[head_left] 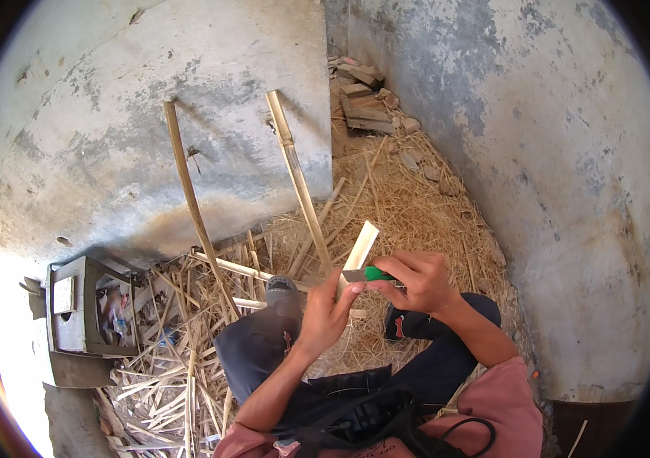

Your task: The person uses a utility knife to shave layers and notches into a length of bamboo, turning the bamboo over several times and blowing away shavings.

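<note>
Knife (371, 273), metal-bladed and green-handled, crosses a pale, straight-edged woody strip (362, 244).

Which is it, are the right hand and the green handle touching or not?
Touching. The head view shows the right hand closed on the green handle, its fingers pressed against it.

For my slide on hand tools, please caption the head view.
Above scattered straw, the right hand holds a green-handled knife across a pale strip held in the left hand.
</note>
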Available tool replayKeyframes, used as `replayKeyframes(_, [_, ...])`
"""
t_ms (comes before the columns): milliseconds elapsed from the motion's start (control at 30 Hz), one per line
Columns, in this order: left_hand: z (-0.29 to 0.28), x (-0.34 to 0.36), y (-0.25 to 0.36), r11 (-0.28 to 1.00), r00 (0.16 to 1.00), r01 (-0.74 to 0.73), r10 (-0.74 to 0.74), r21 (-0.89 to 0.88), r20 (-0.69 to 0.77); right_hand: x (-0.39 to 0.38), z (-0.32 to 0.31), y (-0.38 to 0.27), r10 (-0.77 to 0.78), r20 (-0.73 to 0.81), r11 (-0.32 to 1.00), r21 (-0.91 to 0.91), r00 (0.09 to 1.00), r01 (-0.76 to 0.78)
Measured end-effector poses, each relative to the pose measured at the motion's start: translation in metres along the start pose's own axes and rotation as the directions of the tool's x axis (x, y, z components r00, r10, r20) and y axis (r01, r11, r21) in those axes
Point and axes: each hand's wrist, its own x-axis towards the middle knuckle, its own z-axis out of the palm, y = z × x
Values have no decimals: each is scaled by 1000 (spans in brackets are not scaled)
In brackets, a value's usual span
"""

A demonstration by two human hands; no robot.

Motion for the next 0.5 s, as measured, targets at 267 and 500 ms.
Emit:
replayKeyframes(267, [1,-1,2,998,999,40,-38,52,-29,3,-3,-4,-12,15,996,-92,1000,13])
replayKeyframes(500, [1,0,3,997,999,28,-25,78,-40,1,-4,-2,-8,-21,985,-172,1000,5])
